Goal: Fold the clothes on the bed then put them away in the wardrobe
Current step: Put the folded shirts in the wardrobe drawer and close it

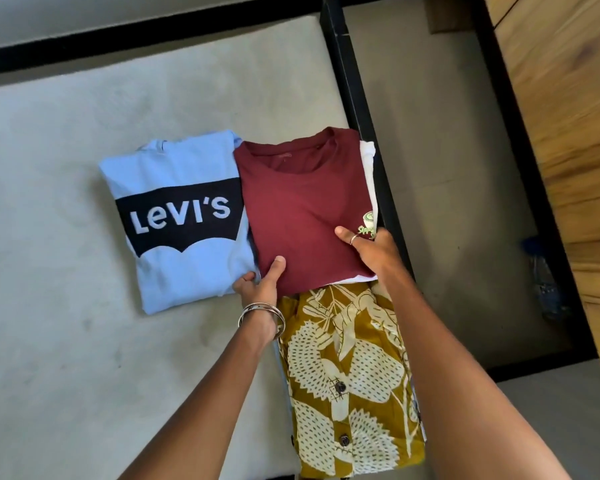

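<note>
Four folded garments lie on the bed (66,168): one light blue T-shirt (174,220), one maroon T-shirt (302,206), one white garment (369,161) under the maroon one, and one mustard printed shirt (347,379). The left hand (260,289) and the right hand (374,247) both grasp the near edge of the maroon T-shirt, each with its thumb on top.

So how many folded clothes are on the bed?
4: a blue Levi's shirt at left, a maroon tee beside it atop a white one, and a yellow patterned shirt nearest. More may be hidden.
</note>
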Demonstrator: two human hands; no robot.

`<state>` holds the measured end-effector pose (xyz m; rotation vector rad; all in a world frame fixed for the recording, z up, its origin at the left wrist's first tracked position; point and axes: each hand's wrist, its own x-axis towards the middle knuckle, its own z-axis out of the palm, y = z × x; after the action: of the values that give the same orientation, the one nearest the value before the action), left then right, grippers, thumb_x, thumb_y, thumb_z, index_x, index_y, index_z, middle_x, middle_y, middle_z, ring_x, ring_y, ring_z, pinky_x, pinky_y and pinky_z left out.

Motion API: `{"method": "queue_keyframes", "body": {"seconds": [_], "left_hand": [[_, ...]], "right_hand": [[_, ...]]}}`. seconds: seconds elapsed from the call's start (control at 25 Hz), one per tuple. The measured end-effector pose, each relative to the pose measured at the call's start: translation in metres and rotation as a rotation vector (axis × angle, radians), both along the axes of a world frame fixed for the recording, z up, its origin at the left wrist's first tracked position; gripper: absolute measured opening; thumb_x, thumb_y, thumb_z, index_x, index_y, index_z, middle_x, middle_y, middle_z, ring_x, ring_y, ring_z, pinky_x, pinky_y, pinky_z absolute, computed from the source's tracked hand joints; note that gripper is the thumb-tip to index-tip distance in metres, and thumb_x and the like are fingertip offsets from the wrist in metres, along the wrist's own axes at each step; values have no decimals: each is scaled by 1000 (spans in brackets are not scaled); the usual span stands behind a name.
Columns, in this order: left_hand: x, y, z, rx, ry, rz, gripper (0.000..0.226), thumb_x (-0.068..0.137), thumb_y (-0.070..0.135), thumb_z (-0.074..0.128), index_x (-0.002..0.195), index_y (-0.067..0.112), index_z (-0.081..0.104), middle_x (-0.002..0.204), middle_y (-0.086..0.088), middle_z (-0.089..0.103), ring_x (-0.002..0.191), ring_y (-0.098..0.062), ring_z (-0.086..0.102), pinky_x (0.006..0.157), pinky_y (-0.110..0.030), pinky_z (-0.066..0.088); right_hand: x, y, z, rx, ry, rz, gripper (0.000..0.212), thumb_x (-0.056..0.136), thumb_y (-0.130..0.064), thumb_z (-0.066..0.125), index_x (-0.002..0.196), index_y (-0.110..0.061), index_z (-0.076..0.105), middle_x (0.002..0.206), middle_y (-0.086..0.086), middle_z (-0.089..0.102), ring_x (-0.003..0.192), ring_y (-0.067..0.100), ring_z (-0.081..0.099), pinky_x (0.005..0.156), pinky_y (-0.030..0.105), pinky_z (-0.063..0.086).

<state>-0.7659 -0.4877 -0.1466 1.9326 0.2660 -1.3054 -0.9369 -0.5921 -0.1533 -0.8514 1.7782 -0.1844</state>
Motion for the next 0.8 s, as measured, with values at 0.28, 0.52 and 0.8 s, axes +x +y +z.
{"method": "queue_keyframes", "body": {"seconds": [0.28, 0.52, 0.8], "left_hand": [[29, -38, 34, -159, 416, -260, 66, 75, 64, 61, 123, 18, 61, 108, -9, 72, 91, -28, 69, 73, -38, 56], [34, -60, 56, -155, 423, -178, 32, 93, 45, 54, 97, 15, 65, 80, -4, 75, 76, -17, 70, 71, -32, 52], [22, -19, 117, -201, 378, -390, 22, 95, 23, 46, 102, 11, 63, 84, -10, 71, 65, -20, 71, 61, -29, 54]], "right_hand": [[-25, -41, 35, 336, -346, -124, 54, 66, -30, 88, 112, -13, 66, 97, 12, 74, 80, 29, 73, 66, 43, 60], [-18, -22, 51, 411, -442, -185, 28, 76, -20, 80, 100, -10, 69, 86, 16, 72, 66, 32, 71, 48, 39, 57], [-42, 53, 114, 171, -555, -260, 52, 75, -11, 81, 123, -12, 60, 108, 15, 72, 92, 34, 72, 81, 50, 59]]}}
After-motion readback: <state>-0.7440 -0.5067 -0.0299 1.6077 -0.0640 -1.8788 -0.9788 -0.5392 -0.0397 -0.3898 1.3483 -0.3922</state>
